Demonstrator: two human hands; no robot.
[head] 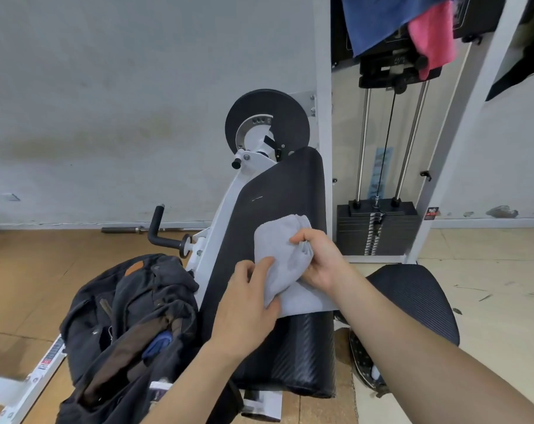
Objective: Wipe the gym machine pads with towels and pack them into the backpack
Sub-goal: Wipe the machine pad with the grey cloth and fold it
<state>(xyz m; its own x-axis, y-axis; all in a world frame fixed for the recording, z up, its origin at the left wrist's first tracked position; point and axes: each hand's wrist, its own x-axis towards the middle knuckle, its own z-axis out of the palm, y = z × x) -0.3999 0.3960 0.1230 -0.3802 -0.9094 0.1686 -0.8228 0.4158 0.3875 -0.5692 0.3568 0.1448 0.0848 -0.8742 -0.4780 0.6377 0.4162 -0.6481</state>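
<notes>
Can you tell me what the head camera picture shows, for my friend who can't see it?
Both hands, left and right, hold a grey towel on a black machine pad. An open dark backpack sits left.

Bare pad [278, 185] lies open above the grey towel [278, 240] toward the upper middle. The backpack [122, 325] crowds the lower left, touching the pad's edge; the weight stack [378, 231] and white upright [322, 117] block the right.
</notes>
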